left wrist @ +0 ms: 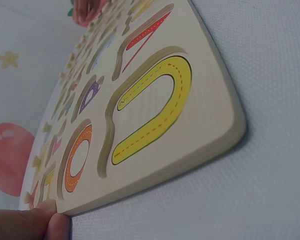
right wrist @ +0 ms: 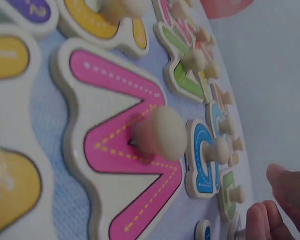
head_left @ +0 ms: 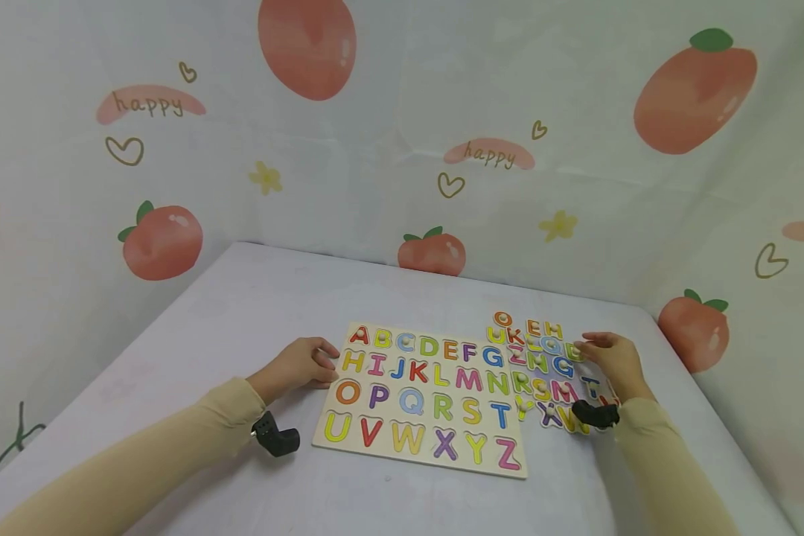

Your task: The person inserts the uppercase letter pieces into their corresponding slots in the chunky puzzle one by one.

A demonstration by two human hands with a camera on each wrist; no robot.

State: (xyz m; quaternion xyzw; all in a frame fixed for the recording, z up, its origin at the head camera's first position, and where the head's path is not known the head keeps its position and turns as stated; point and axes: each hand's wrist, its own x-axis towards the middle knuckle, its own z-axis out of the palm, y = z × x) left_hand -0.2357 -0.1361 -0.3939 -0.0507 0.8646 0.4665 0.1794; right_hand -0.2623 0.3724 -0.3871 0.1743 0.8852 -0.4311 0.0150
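Note:
My left hand [head_left: 299,362] is at the left edge of a wooden alphabet puzzle board [head_left: 418,467]; in the left wrist view a fingertip lies on the rim with another finger against the side, pinching it. Knobbed A [head_left: 359,336], B [head_left: 382,339] and C [head_left: 405,342] pieces sit in the top row. My right hand [head_left: 614,362] hovers at the far right of the loose letters, fingers apart and nothing between them. Its fingertips are close by the green D piece [head_left: 575,351]. Nearby lie the blue G piece [right wrist: 205,157] and pink M piece [right wrist: 125,150].
Several more knobbed letters, among them O [head_left: 502,318], X [head_left: 549,414] and R [head_left: 522,383], lie right of the board on the white table [head_left: 241,298]. A fruit-printed cloth [head_left: 375,149] hangs behind. Black wrist cameras are strapped under both wrists.

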